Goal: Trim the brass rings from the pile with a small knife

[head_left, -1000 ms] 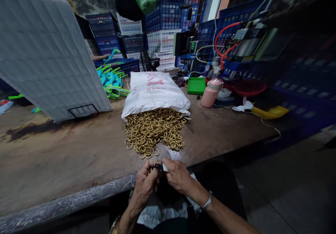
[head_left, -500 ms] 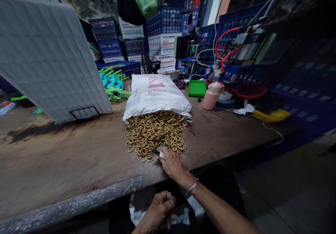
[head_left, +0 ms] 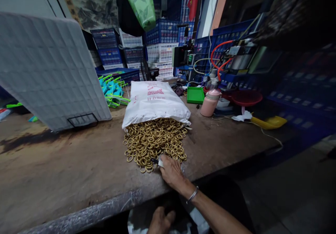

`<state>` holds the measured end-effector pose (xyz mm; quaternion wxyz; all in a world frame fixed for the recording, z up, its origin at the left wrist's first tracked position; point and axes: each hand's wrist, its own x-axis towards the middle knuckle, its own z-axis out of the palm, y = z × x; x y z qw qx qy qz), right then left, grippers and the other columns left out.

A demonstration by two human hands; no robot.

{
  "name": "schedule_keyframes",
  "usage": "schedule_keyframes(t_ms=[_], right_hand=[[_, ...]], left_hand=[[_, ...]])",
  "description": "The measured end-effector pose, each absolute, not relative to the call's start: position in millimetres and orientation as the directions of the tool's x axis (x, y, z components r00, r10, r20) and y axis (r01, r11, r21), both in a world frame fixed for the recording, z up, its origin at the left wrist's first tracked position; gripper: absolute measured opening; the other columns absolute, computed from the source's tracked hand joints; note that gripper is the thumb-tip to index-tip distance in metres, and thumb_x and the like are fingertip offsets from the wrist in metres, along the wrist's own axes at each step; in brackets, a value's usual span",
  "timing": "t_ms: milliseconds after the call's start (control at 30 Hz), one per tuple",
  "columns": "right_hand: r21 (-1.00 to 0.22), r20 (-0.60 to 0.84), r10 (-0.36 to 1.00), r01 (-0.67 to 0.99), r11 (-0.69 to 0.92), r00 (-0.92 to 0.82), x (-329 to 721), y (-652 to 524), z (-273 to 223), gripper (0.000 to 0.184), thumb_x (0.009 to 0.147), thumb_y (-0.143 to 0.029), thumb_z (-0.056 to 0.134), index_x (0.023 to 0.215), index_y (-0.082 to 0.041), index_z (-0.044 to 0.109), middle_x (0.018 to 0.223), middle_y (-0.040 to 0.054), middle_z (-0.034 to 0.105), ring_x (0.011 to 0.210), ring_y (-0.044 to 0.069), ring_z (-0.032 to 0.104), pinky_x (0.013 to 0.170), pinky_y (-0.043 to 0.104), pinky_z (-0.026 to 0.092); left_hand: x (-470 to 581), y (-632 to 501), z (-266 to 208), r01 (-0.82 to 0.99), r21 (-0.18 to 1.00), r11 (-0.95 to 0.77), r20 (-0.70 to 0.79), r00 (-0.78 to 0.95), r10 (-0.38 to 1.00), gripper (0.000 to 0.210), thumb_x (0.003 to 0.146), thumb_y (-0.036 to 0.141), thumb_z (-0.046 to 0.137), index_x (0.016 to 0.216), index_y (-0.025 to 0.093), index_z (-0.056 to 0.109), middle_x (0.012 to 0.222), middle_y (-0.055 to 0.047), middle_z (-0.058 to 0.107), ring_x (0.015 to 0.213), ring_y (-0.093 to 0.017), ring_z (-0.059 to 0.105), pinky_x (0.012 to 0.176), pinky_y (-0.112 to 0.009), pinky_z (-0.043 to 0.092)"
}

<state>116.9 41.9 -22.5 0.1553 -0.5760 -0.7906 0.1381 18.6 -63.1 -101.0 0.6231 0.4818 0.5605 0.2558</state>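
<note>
A heap of brass-coloured rings spills from the mouth of a white woven sack onto the table. At the heap's near edge is my right hand, closed around a small white-handled tool whose dark, narrow end points left over the rings. Some of its fingers rest against the rings. Below the table edge, over my lap, my left hand is curled closed; anything in its fingers is hidden.
A pale ribbed panel leans at the left, beside green and turquoise plastic pieces. Toward the right stand a green tray, a pink bottle, a red dish and a yellow scoop. Stacked crates fill the back.
The view has tilted upward, so the scene sits lower. My left hand has drawn lower toward the frame's bottom edge. My right hand keeps the tool at the heap's near edge.
</note>
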Motion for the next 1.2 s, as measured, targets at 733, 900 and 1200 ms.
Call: schedule_keyframes(t_ms=[733,900,1200], right_hand=[[-0.654,0.183,0.877,0.611,0.446,-0.444,146,4,-19,0.015,0.07,-0.007,0.042,0.078,-0.019,0.046,0.072,-0.0001,0.055,0.069,0.012,0.051,0.063,0.021,0.034],[-0.747,0.104,0.926,0.585,0.314,-0.363,141,6,-19,0.005,0.077,-0.019,0.046,0.073,-0.018,0.048,0.065,-0.0027,0.051,0.06,0.01,0.046,0.058,0.021,0.033],[-0.935,-0.104,0.939,0.355,0.02,-0.327,138,11,-6,0.026,0.084,-0.036,0.037,0.068,-0.017,0.046,0.056,-0.0048,0.044,0.055,0.009,0.042,0.054,0.02,0.034]], left_hand=[[10,-31,-3,-0.184,0.905,0.384,-0.4,-0.06,0.915,0.037,0.068,0.05,0.056,0.081,0.016,0.05,0.047,0.009,0.044,0.032,-0.003,0.033,0.032,-0.014,0.026],[9,-27,-7,-0.142,0.917,0.373,-0.381,-0.031,0.924,0.035,0.068,0.05,0.056,0.068,0.017,0.047,0.047,0.008,0.044,0.034,-0.003,0.034,0.034,-0.014,0.026],[11,-31,-10,0.016,0.996,0.092,-0.088,-0.156,0.984,0.025,0.07,0.041,0.059,0.065,0.017,0.054,0.054,0.003,0.052,0.05,-0.01,0.047,0.05,-0.019,0.038]])
